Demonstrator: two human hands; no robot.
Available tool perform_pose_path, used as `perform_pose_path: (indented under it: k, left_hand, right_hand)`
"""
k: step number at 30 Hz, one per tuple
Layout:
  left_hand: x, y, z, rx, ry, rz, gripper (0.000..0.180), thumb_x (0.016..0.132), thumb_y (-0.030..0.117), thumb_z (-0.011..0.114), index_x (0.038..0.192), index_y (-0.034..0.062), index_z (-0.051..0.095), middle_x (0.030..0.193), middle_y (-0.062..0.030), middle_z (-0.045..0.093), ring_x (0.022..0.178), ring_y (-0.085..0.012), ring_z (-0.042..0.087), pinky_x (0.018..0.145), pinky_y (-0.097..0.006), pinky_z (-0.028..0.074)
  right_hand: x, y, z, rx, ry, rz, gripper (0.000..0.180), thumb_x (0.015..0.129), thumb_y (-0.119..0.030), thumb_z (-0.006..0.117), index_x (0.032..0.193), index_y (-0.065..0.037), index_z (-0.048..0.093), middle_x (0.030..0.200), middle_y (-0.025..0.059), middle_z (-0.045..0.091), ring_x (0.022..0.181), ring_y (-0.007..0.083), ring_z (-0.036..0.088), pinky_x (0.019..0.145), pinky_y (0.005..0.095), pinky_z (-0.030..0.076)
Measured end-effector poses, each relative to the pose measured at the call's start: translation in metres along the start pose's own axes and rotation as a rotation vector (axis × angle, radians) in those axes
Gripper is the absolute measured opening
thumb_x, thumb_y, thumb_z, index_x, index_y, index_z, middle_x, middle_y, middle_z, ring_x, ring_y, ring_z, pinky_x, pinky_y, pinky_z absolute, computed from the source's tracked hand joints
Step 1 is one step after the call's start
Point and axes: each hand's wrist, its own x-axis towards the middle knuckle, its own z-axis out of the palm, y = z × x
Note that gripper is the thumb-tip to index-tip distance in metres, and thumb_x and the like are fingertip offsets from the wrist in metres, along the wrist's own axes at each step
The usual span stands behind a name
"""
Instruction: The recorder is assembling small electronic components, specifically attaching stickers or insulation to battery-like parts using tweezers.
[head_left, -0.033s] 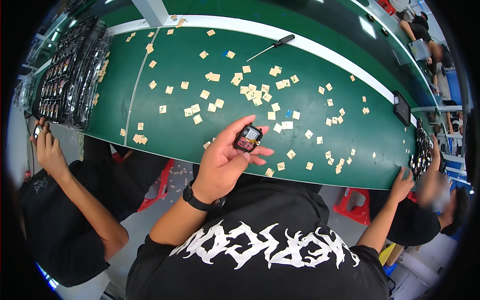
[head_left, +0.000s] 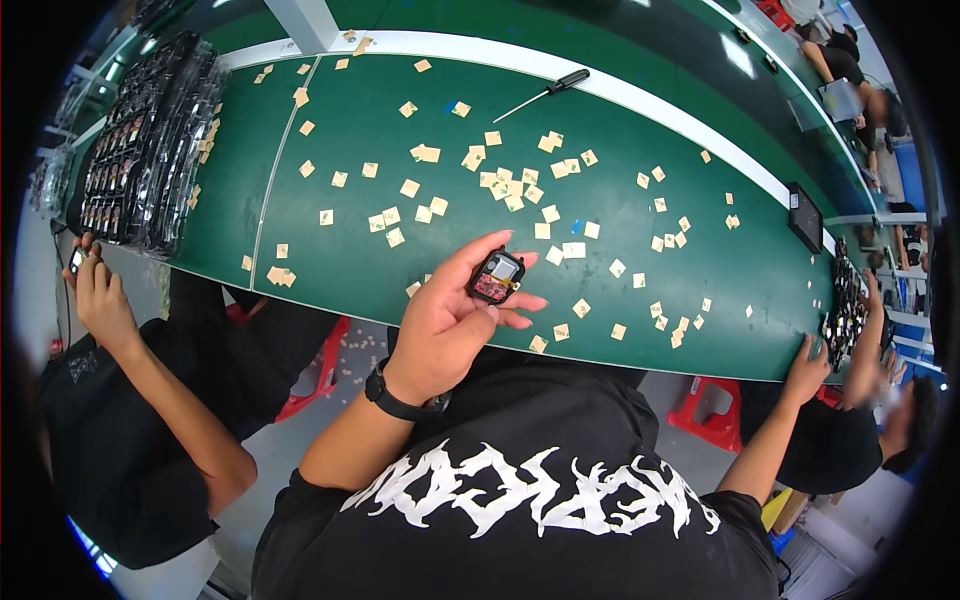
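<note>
My left hand (head_left: 440, 325) is held over the near edge of the green table, palm up. It grips a small black smartwatch case (head_left: 497, 276) between the thumb and the fingers. The case is open-faced, with a silvery square part, a reddish area and a bit of yellow inside. At the far right my right hand (head_left: 806, 372) reaches over the table's edge, its small, distant fingers looking apart with nothing visible in them. Close by it stand black trays (head_left: 848, 305) filled with small parts. Many small beige squares (head_left: 501, 186) lie scattered on the table, some overlapping.
A screwdriver (head_left: 543, 95) with a black handle lies near the table's far white rim (head_left: 480, 48). A black box (head_left: 804, 217) is at the right. Stacked black trays (head_left: 150, 150) stand at the left. Co-workers sit on both sides; red stools (head_left: 704, 405) are below.
My left hand and the smartwatch case stay in place. At the far right, the co-worker's arm and head have shifted slightly.
</note>
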Motion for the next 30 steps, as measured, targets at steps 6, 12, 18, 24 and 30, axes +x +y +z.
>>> perform_pose_path:
  k: [6,12,18,24,30]
  left_hand:
    - [0.0,0.0,0.004,0.081,-0.001,0.023,0.065,0.087,-0.012,0.04,0.151,-0.0012,0.034,0.141,-0.0275,0.053,0.11,-0.0325,0.069,0.09,-0.036,0.057]
    - [0.001,0.001,0.008,0.136,0.006,0.025,0.062,0.09,-0.013,0.039,0.151,-0.0005,0.034,0.142,-0.0237,0.053,0.111,-0.0285,0.068,0.091,-0.034,0.056]
    - [0.0,0.011,0.014,0.119,0.124,-0.056,0.051,0.097,-0.004,0.045,0.148,0.0,0.04,0.134,-0.0233,0.06,0.094,-0.0227,0.072,0.078,-0.029,0.057]
    - [0.007,0.065,-0.043,0.359,0.5,0.193,0.022,0.104,0.014,0.048,0.124,0.006,0.053,0.111,-0.0115,0.072,0.062,-0.0031,0.049,0.054,-0.017,0.038]
    - [-0.001,0.112,-0.163,1.11,0.98,0.177,0.018,0.097,0.013,0.06,0.108,-0.0007,0.064,0.087,-0.0109,0.068,0.074,-0.0184,0.061,0.07,-0.032,0.049]
  right_hand:
    - [0.053,0.048,0.053,0.113,0.096,-0.248,0.053,0.099,-0.045,0.059,0.136,-0.007,0.061,0.128,0.0277,0.06,0.119,0.0441,0.057,0.101,0.0461,0.045]
    - [0.078,0.042,0.062,0.18,0.043,-0.357,0.034,0.101,-0.024,0.056,0.13,-0.007,0.064,0.12,0.0196,0.067,0.111,0.0372,0.062,0.094,0.0437,0.049]
    - [0.072,0.022,0.052,0.071,0.017,-0.249,0.033,0.099,-0.016,0.052,0.129,-0.009,0.065,0.119,0.0186,0.067,0.107,0.037,0.065,0.091,0.0449,0.05]
    - [0.047,0.028,0.041,0.023,0.13,-0.245,0.032,0.099,-0.016,0.051,0.127,-0.008,0.065,0.116,0.0184,0.068,0.104,0.0369,0.065,0.086,0.0449,0.052]
    - [-0.003,-0.037,0.001,0.182,0.236,-0.393,0.03,0.096,-0.005,0.058,0.126,-0.005,0.064,0.118,0.0152,0.069,0.106,0.0326,0.066,0.089,0.0399,0.052]
